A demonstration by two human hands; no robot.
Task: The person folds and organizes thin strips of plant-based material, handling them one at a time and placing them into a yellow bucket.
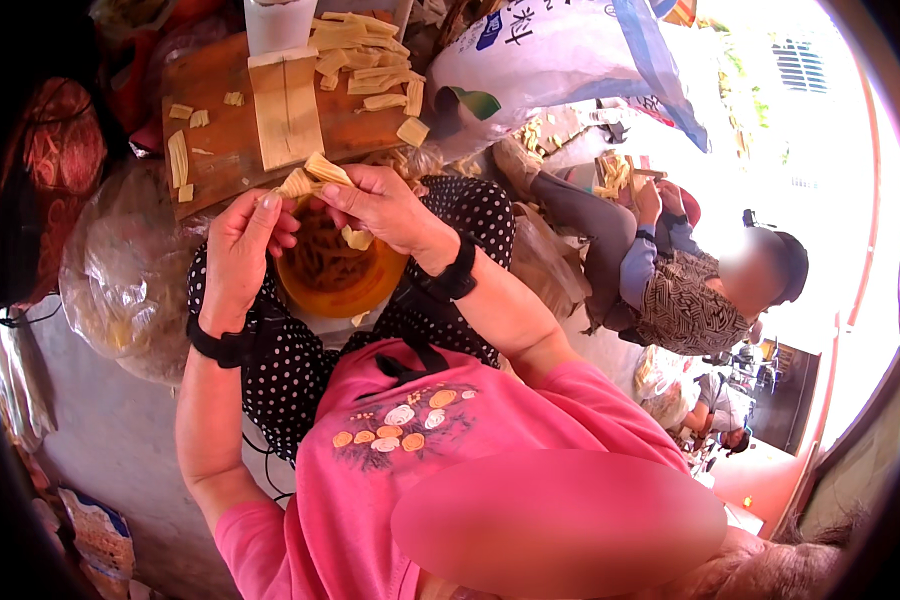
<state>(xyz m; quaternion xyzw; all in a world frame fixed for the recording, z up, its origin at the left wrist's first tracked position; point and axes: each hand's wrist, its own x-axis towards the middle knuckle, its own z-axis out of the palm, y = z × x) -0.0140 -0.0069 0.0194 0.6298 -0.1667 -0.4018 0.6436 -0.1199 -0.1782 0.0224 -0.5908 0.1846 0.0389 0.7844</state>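
The person's two hands (pixel 245 250) (pixel 380 208), one yellow-orange bowl (pixel 315 292), one white sack (pixel 540 70) show.

the camera sits on the person's head, on the left of two, and peeks down at their lap (pixel 270 385). it's pretty close to the left hand (pixel 238 238) and right hand (pixel 382 207), which show above the middle. the pink shirt (pixel 555 420) is nearer and fills lots of the bottom. the wooden board (pixel 210 110) lies ahead, up by the top. i can tell the eye is really wide, since the corners go dark and lines bend. off right it even gets another person (pixel 685 305), farther away and tipped sideways.
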